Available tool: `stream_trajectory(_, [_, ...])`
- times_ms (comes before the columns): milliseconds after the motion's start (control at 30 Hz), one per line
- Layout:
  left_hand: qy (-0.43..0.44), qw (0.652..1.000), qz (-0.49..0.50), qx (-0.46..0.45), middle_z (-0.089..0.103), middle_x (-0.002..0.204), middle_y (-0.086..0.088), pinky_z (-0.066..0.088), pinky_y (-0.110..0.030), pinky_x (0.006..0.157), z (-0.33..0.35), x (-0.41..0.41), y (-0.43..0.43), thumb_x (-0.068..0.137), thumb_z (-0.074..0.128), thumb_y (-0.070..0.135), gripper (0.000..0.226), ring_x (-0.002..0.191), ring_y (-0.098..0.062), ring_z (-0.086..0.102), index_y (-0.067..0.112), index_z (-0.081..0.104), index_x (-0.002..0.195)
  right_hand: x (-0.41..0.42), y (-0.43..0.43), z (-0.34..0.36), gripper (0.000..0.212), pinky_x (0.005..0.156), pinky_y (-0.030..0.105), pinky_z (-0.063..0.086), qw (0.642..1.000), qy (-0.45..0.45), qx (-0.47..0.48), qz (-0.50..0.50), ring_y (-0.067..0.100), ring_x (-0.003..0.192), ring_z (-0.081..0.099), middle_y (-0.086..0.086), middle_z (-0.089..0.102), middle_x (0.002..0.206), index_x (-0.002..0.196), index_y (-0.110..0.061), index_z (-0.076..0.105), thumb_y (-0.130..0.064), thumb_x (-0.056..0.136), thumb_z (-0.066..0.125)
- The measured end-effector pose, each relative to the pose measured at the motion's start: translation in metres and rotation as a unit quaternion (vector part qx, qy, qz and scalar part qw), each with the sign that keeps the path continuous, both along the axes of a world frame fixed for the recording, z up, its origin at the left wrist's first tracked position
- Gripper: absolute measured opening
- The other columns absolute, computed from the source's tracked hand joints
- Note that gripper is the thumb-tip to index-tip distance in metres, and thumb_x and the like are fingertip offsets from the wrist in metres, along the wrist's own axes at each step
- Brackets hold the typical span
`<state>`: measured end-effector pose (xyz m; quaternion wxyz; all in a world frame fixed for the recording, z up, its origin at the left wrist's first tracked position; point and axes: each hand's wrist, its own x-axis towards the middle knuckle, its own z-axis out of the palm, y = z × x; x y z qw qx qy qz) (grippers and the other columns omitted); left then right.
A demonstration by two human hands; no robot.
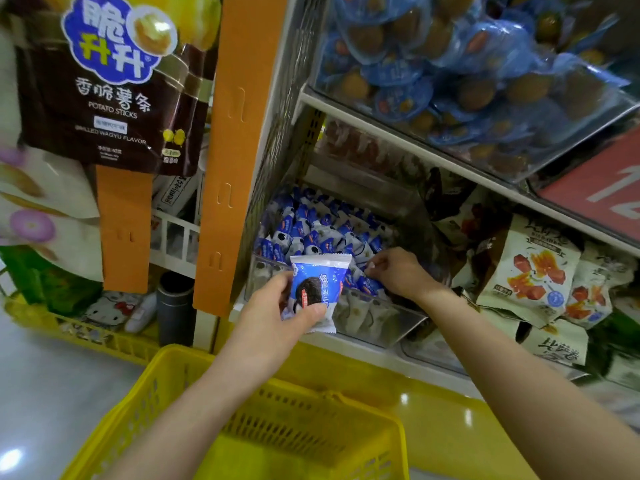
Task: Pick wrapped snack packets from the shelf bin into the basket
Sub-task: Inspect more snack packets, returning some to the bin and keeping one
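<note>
Fingers (284,281) of your left hand (273,310) are curled round a blue-and-white wrapped snack packet (320,282), with the thumb pressed across its lower front. You hold it upright just left of the frame's centre, in front of the near-left corner of the clear plastic shelf bin (381,322). Your right hand (398,271) reaches down into that bin at centre right. Its fingers are bent, and thumb and forefinger pinch the crimped edge of a second packet (363,271) lying on the heap of matching blue-and-white packets (322,230) that fills the bin. Below both forearms, at the bottom of the frame, sits the yellow plastic mesh basket (166,375); what lies inside it you cannot tell from here. An orange upright post (235,133) runs down the bin's left side. A dark brown potato-sticks bag (114,98) hangs at upper left. Beige packets printed with orange-red pieces (533,271) lie just right of the bin.
</note>
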<state>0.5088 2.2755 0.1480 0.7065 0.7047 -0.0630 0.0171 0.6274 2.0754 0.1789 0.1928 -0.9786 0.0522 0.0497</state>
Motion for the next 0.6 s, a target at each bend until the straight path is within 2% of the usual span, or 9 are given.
stream_trajectory(67, [0.003, 1.000, 0.007, -0.002, 0.064, 0.096, 0.015, 0.045, -0.009, 0.068, 0.000, 0.001, 0.001, 0.083, 0.066, 0.018, 0.025, 0.085, 0.007, 0.060, 0.035, 0.051, 0.093, 0.003, 0.001, -0.003, 0.007, 0.089, 0.028, 0.046, 1.000, 0.005, -0.006, -0.011, 0.020, 0.097, 0.060, 0.012, 0.065, 0.107, 0.091, -0.010, 0.064, -0.015, 0.086, 0.064])
stream_trajectory(200, [0.008, 1.000, 0.012, -0.002, 0.063, 0.095, 0.015, 0.046, -0.005, 0.061, 0.000, 0.001, 0.003, 0.083, 0.065, 0.020, 0.024, 0.081, 0.012, 0.060, 0.036, 0.050, 0.092, 0.005, -0.002, 0.002, 0.012, 0.067, 0.027, 0.049, 0.997, 0.074, -0.005, 0.001, 0.015, 0.078, 0.056, 0.007, 0.061, 0.092, 0.093, -0.008, 0.063, -0.019, 0.088, 0.062])
stream_trajectory(267, [0.008, 1.000, 0.010, -0.007, 0.063, 0.094, 0.015, 0.045, -0.003, 0.060, 0.000, 0.002, 0.003, 0.083, 0.065, 0.020, 0.023, 0.080, 0.015, 0.059, 0.035, 0.051, 0.092, 0.007, -0.004, 0.006, 0.010, 0.068, 0.027, 0.047, 1.000, 0.029, 0.004, 0.001, 0.015, 0.078, 0.056, 0.005, 0.060, 0.091, 0.089, -0.013, 0.061, -0.023, 0.089, 0.060])
stream_trajectory(367, [0.011, 1.000, 0.013, -0.009, 0.064, 0.096, 0.013, 0.045, -0.005, 0.060, 0.001, 0.003, 0.003, 0.083, 0.065, 0.019, 0.023, 0.083, 0.010, 0.061, 0.035, 0.051, 0.093, 0.017, -0.003, 0.010, 0.016, 0.073, 0.027, 0.040, 0.997, -0.059, -0.052, -0.022, 0.014, 0.080, 0.052, 0.006, 0.058, 0.095, 0.102, -0.012, 0.059, -0.023, 0.093, 0.054])
stream_trajectory(467, [0.011, 1.000, 0.011, -0.019, 0.064, 0.093, 0.014, 0.044, -0.003, 0.059, 0.001, 0.003, 0.004, 0.083, 0.066, 0.017, 0.023, 0.079, 0.013, 0.060, 0.034, 0.052, 0.091, 0.026, 0.001, 0.008, 0.020, 0.065, 0.027, 0.039, 0.991, 0.013, -0.125, -0.035, 0.013, 0.068, 0.049, 0.004, 0.053, 0.084, 0.089, -0.009, 0.055, -0.028, 0.094, 0.051])
stream_trajectory(533, [0.010, 1.000, 0.009, -0.023, 0.065, 0.091, 0.014, 0.044, -0.002, 0.058, 0.001, 0.002, 0.006, 0.083, 0.065, 0.016, 0.022, 0.078, 0.015, 0.060, 0.033, 0.053, 0.090, 0.031, 0.001, 0.002, 0.026, 0.061, 0.026, 0.038, 0.990, 0.059, -0.124, -0.036, 0.014, 0.067, 0.049, 0.003, 0.050, 0.075, 0.077, -0.009, 0.049, -0.029, 0.095, 0.050])
stream_trajectory(600, [0.009, 1.000, 0.009, -0.023, 0.065, 0.090, 0.014, 0.044, -0.002, 0.058, 0.002, 0.002, 0.007, 0.083, 0.065, 0.016, 0.022, 0.078, 0.016, 0.059, 0.033, 0.053, 0.090, 0.034, 0.000, -0.003, 0.025, 0.061, 0.025, 0.039, 0.992, 0.061, -0.110, -0.030, 0.016, 0.070, 0.051, 0.003, 0.049, 0.073, 0.075, -0.009, 0.049, -0.026, 0.093, 0.054])
